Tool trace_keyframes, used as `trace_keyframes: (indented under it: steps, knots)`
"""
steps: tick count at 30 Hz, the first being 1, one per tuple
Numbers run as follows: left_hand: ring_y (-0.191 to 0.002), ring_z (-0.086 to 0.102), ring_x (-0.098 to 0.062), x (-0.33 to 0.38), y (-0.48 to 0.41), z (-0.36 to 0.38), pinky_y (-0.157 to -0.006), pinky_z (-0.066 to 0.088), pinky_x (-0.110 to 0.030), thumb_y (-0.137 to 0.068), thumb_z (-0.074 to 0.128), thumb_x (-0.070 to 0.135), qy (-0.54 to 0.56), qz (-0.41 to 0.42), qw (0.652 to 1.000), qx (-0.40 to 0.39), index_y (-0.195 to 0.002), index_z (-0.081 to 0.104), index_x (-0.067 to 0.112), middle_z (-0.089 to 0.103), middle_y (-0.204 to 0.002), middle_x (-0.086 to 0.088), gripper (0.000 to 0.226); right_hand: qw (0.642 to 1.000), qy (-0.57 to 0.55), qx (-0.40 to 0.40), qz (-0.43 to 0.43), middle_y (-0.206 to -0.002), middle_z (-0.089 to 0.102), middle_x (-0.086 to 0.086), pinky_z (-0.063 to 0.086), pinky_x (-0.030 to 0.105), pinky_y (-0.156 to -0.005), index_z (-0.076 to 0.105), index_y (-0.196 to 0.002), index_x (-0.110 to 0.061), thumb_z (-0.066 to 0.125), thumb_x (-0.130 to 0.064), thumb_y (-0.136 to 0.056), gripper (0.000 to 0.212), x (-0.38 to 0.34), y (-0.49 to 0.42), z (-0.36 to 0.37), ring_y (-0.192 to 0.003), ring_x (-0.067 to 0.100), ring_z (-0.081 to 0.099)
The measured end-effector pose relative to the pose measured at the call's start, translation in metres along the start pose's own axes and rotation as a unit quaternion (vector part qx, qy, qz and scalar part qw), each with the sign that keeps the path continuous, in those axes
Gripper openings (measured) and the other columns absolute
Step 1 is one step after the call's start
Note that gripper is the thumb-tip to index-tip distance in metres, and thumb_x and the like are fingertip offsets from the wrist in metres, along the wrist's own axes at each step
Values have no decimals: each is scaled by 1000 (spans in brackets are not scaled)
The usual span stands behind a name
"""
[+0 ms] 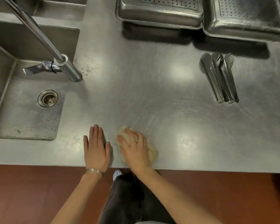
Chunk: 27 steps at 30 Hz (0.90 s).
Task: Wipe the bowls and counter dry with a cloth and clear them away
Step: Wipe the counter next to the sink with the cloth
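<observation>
cloth: pale yellow cloth (152, 152), bunched into a wad on the steel counter (152, 94), close to the near edge and right of the sink (0, 88).
cloth axis: long axis diagonal, far-left end to near-right end; the far-left tip pokes out past the fingertips.
right hand: right hand (134, 147) lies palm down on top of the cloth, fingers spread and nearly straight, pressing it to the counter; not wrapped round it.
left hand: left hand (96, 149) flat on the bare counter just left of the cloth, fingers straight and together, holding nothing; thin metal bangles (94, 170) at the wrist.
tongs: steel tongs (220, 78) lie well to the right, tips pointing away.
pans: two perforated steel pans (158, 12) (246, 16) at the far edge.
</observation>
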<state>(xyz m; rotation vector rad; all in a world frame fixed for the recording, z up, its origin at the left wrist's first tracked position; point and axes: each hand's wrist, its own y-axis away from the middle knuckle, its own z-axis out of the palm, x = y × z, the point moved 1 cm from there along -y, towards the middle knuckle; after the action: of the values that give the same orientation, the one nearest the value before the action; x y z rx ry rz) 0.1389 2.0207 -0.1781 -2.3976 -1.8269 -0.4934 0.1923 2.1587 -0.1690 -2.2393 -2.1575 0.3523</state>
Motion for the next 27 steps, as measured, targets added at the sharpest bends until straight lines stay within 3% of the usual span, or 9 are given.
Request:
trace_keyframes:
  steps: [4,7,10,12,15,20,22,25,27]
  knots:
    - [-141,17,-21,-1,-7,-6,-115,13,-47,-89,24,34,10,21,1000,18,-140,34,3,28,-150,-12,61,996,37,-3,-85,-124,59,0,39,36,-79,62,-112,-34,52,-35,-75,38,96,-54,-11,-95,29,51]
    - [-142,12,-19,5,-38,-9,-116,6,-43,-88,23,37,13,8,999,29,-142,31,8,24,-152,-7,62,989,54,40,131,-127,54,13,43,42,-81,58,-118,-23,45,-38,-80,42,215,-91,-30,-96,40,55]
    - [-143,7,-18,20,-75,-9,-116,4,-43,-87,21,40,11,-2,1000,23,-145,26,12,19,-154,-4,64,943,24,44,328,-132,42,24,37,45,-88,51,-125,-13,43,-32,-91,39,243,-135,-31,-104,44,48]
    - [-143,6,-17,31,-90,-5,-116,3,-43,-87,22,41,13,0,1000,10,-145,25,12,18,-154,-4,65,961,57,57,264,-126,49,23,42,41,-82,56,-118,-14,43,-34,-89,38,196,-161,-15,-94,41,52]
    - [-143,5,-15,45,-96,2,-115,0,-42,-87,25,40,11,-38,999,11,-144,26,10,20,-154,-4,64,999,6,36,-16,-114,62,12,49,33,-69,66,-102,-24,59,-34,-77,27,100,-184,12,-79,33,57]
    - [-142,8,-16,49,-95,4,-114,5,-44,-87,30,38,-1,-60,998,15,-144,26,10,22,-153,-5,64,931,-60,-32,-359,-119,62,2,46,33,-70,65,-105,-31,71,-40,-74,32,91,-240,26,-89,28,57]
    - [-143,6,-16,50,-96,3,-114,6,-44,-87,31,38,5,-61,998,11,-145,24,12,20,-154,-4,64,948,-62,-36,-310,-119,61,4,46,38,-74,64,-107,-29,71,-36,-75,33,92,-295,35,-90,32,57]
    - [-144,6,-14,51,-97,3,-114,8,-44,-86,33,39,20,-66,998,12,-145,24,13,18,-154,0,65,992,-48,-51,-107,-127,52,2,39,38,-82,60,-113,-28,58,-32,-85,29,71,-385,33,-101,32,51]
    - [-143,6,-14,49,-97,2,-114,8,-44,-85,35,38,32,-65,997,14,-145,26,14,19,-154,1,66,993,-37,-60,-90,-129,50,2,37,38,-81,59,-114,-28,54,-31,-87,27,62,-402,30,-101,31,49]
